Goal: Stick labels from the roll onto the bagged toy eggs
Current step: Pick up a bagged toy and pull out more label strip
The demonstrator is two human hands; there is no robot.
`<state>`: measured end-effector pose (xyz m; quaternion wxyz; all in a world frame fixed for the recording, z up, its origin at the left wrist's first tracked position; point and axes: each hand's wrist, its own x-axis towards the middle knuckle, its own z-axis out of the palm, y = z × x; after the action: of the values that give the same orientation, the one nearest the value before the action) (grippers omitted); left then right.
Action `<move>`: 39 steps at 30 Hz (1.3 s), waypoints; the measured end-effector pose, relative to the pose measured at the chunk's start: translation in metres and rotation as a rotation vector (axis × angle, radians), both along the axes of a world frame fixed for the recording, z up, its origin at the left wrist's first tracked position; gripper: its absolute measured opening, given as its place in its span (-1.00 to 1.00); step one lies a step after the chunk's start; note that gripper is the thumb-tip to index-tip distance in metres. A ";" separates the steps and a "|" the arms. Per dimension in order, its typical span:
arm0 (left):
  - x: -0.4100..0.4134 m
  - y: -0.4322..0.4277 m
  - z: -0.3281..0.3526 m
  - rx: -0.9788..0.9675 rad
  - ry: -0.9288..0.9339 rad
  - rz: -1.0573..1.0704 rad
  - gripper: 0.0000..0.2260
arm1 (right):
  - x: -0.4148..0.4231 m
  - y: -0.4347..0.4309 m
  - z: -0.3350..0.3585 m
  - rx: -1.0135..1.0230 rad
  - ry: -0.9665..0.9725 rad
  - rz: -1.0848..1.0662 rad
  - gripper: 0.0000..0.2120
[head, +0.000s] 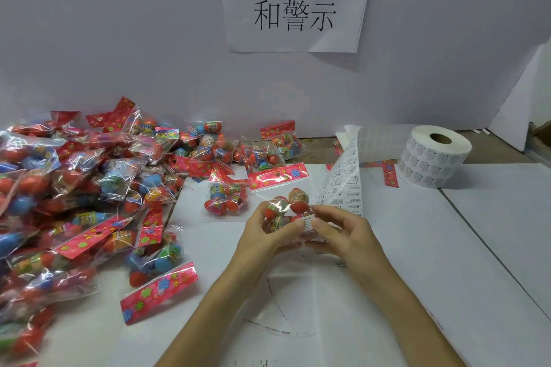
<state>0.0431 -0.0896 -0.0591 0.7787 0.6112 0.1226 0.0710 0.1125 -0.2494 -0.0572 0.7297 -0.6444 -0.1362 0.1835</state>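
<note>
Left hand (262, 237), right hand (343, 232) gripping bagged eggs (286, 202), label (308, 222) part-hidden

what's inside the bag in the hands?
Red toy eggs with printed bands show through the clear bag. The left hand and right hand cover its lower part, so the egg count is hidden.

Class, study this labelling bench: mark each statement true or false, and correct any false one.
1. The left hand and the right hand both hold one bag of toy eggs. True.
2. The label roll stands to the person's left. False: it stands at the right, beyond the hands.
3. The pile of bagged eggs lies left of the hands. True.
4. No labels are unwound from the roll. False: a label strip runs from it toward the hands.
</note>
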 end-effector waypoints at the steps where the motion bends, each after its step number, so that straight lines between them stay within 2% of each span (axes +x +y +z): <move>1: 0.000 0.000 0.000 0.011 0.007 0.017 -0.54 | 0.000 0.000 0.000 -0.005 -0.006 0.006 -0.79; 4: 0.002 0.001 0.000 0.035 0.034 0.041 -0.58 | 0.000 0.001 -0.001 -0.021 -0.011 0.017 -0.79; 10: 0.003 0.001 -0.002 0.045 0.033 0.046 -0.50 | 0.001 -0.001 0.000 -0.033 -0.011 0.053 -0.78; 14: 0.002 -0.001 -0.002 0.071 0.018 0.051 -0.52 | 0.001 0.001 0.001 -0.053 -0.003 -0.012 -0.79; 17: 0.001 -0.004 -0.001 0.093 0.003 0.034 -0.58 | 0.001 0.002 0.000 -0.087 -0.008 -0.061 -0.81; 20: 0.001 -0.003 0.001 0.098 0.019 0.075 -0.74 | 0.001 0.002 0.000 -0.087 -0.004 -0.055 -0.84; 25: 0.003 0.000 -0.001 0.111 0.065 0.143 -0.74 | -0.003 0.005 0.000 -0.088 -0.022 0.017 -0.87; 32: 0.003 0.000 -0.001 0.123 0.056 0.151 -0.72 | -0.005 0.008 -0.004 -0.070 -0.051 0.032 -0.75; 39: 0.002 -0.001 0.000 0.101 0.052 0.148 -0.71 | -0.003 0.006 -0.002 -0.026 -0.056 0.030 -0.72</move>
<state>0.0452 -0.0902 -0.0589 0.7360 0.6407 0.1838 0.1186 0.1092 -0.2435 -0.0595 0.7142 -0.6568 -0.1637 0.1779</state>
